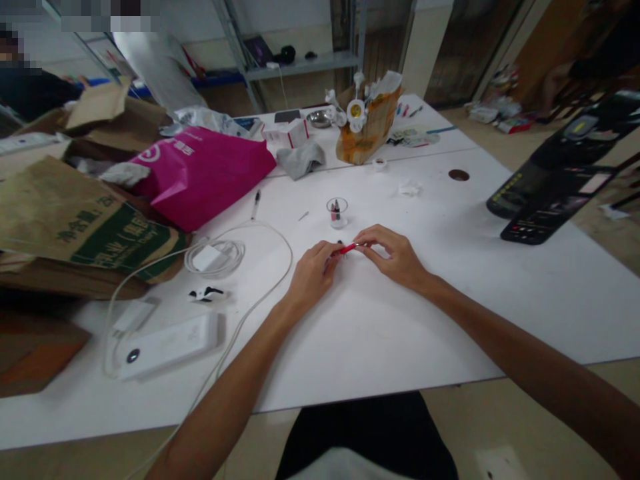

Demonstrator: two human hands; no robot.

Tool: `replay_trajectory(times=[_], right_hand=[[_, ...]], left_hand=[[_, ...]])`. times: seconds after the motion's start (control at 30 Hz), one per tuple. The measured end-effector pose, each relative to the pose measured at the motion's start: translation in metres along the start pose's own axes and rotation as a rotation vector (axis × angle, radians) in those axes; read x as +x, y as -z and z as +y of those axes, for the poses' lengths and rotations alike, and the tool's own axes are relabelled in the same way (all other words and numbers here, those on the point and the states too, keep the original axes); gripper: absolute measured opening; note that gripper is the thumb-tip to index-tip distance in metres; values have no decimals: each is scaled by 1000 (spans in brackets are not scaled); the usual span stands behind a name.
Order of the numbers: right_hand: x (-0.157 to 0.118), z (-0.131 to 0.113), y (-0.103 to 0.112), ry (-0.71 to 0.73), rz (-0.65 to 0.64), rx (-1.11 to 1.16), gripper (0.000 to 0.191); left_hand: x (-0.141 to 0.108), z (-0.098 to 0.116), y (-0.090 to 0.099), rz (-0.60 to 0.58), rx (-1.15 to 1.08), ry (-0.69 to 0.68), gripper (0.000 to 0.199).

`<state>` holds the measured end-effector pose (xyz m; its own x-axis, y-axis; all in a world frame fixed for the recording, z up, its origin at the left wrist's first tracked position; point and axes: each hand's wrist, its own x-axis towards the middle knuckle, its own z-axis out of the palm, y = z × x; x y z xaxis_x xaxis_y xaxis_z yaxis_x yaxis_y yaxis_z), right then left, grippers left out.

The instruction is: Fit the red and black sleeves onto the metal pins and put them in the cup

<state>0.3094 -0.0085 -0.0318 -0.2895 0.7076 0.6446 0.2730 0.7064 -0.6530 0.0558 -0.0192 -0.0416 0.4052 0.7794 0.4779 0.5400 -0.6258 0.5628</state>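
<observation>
A small red stick-like item (348, 249) is pinched between both hands above the white table. My left hand (315, 268) is closed on its left end, and my right hand (389, 252) pinches the right end with thumb and fingertips. Just beyond them, a small clear cup (337, 212) holds several short dark and pink items. A small dark thing shows beside the left fingertips, too small to make out.
On the left are a white power bank (170, 345), a coiled cable (215, 257), a pink bag (205, 173) and a brown paper bag (85, 220). A phone (555, 207) leans on a black bottle (550, 157) at right. People are behind the table.
</observation>
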Motion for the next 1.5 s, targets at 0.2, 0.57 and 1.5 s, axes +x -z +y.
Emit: replay_trajectory(times=[0.2, 0.57, 1.5], right_hand=[[0, 0, 1, -4, -25, -6, 6], [-1, 2, 2, -10, -47, -10, 6], [-1, -4, 5, -195, -71, -51, 47]], left_hand=[[0, 0, 0, 1, 19, -25, 26], [0, -1, -1, 12, 59, -50, 26], [3, 8, 3, 177, 39, -99, 16]])
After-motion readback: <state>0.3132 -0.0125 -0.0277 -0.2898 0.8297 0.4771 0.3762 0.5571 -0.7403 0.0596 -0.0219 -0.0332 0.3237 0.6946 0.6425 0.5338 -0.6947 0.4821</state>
